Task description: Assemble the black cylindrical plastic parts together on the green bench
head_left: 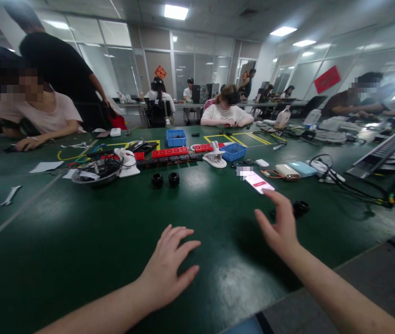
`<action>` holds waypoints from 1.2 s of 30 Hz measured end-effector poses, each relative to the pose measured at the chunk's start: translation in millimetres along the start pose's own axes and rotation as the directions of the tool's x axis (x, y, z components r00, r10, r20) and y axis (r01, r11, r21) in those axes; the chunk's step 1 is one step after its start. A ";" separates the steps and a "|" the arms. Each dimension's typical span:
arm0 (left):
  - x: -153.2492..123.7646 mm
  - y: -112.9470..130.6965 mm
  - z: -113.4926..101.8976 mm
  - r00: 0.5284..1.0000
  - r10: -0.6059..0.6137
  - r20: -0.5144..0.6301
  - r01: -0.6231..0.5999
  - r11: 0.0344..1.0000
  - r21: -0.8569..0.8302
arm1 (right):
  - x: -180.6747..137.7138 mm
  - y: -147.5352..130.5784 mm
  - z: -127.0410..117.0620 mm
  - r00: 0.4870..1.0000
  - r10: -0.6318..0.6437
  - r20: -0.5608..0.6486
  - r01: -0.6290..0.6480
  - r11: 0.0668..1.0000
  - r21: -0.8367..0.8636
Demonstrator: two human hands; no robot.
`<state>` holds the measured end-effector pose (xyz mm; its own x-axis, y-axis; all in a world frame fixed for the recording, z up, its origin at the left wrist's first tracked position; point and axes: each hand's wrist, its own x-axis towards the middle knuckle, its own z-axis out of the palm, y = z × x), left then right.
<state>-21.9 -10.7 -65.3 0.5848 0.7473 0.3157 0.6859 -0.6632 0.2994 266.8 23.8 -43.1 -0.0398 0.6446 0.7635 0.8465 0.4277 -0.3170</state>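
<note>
My left hand (pixel 169 264) lies flat on the dark green table (pixel 96 241), fingers spread, holding nothing. My right hand (pixel 279 225) hovers above the table with fingers stretched out and apart, empty. Just beyond its fingertips lies a phone (pixel 259 182) with a lit white and red screen. A small black part (pixel 301 208) sits to the right of that hand. Two black round caps (pixel 165 179) stand farther off in the middle of the table.
Red power strips (pixel 169 152), two blue bins (pixel 176 137), a white clamp (pixel 214 157), a clear bowl of parts (pixel 96 171), a wrench (pixel 10 195), cables (pixel 350 185) and keyboards (pixel 392 160) crowd the far table. Several people sit around it.
</note>
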 end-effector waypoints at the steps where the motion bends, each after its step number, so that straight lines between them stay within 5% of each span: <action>1: 5.7 -5.8 -0.8 1.000 -0.024 -0.011 0.024 0.999 0.029 | 0.7 15.2 -10.5 0.995 0.082 -0.056 -0.086 0.993 -0.083; 7: 61.8 -53.1 8.5 0.965 -0.231 -0.123 0.251 0.952 0.178 | -4.3 75.4 -31.3 0.985 0.171 -0.031 -0.168 0.888 -0.428; 13: 109.4 -78.0 25.2 0.918 -0.352 -0.182 0.388 0.892 0.231 | -16.8 86.9 -23.6 0.972 0.233 -0.039 -0.226 0.872 -0.435; 19: 118.2 -79.4 29.2 0.916 -0.382 -0.121 0.401 0.884 0.242 | -19.5 94.1 -24.3 0.960 0.273 0.067 -0.223 0.886 -0.407; 24: 92.1 -65.8 21.6 0.935 -0.354 -0.020 0.349 0.910 0.225 | -19.6 94.7 -22.7 0.957 0.246 0.153 -0.175 0.911 -0.372; 30: 7.5 -26.0 7.1 0.962 -0.243 0.126 0.225 0.964 0.140 | -21.3 87.7 -20.6 0.951 0.205 0.230 -0.119 0.933 -0.341; 36: -44.3 2.5 -2.0 0.991 -0.018 0.132 0.009 0.997 0.071 | -19.4 44.6 -6.4 0.917 0.073 0.392 -0.006 0.986 -0.169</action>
<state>-46.9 -45.5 -76.7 0.6242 0.7580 0.1891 0.7201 -0.6521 0.2370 308.7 26.3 -68.4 -0.1832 0.8706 0.4566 0.9242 0.3109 -0.2219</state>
